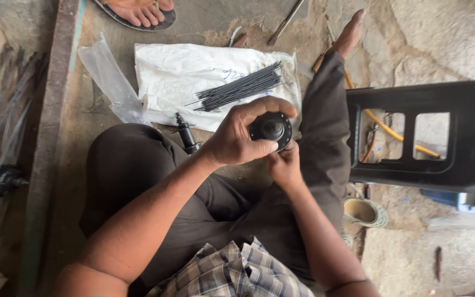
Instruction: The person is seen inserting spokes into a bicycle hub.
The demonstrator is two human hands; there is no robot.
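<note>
I sit on the ground with my knees apart. My left hand (243,135) wraps over the top and side of a round black wheel hub (272,129), fingers curled around its flange. My right hand (284,165) grips the same hub from below, mostly hidden behind it. Just beyond the hub, a bundle of thin black spokes (240,88) lies on a white plastic sack (182,77). A second black hub with an axle (185,135) rests by my left knee.
A black plastic stool (430,137) stands at right. A clear plastic bag (108,80) lies left of the sack. Another person's sandalled foot (138,14) is at top. A metal rod (284,25) and a small round tin (364,212) lie on the dirt floor.
</note>
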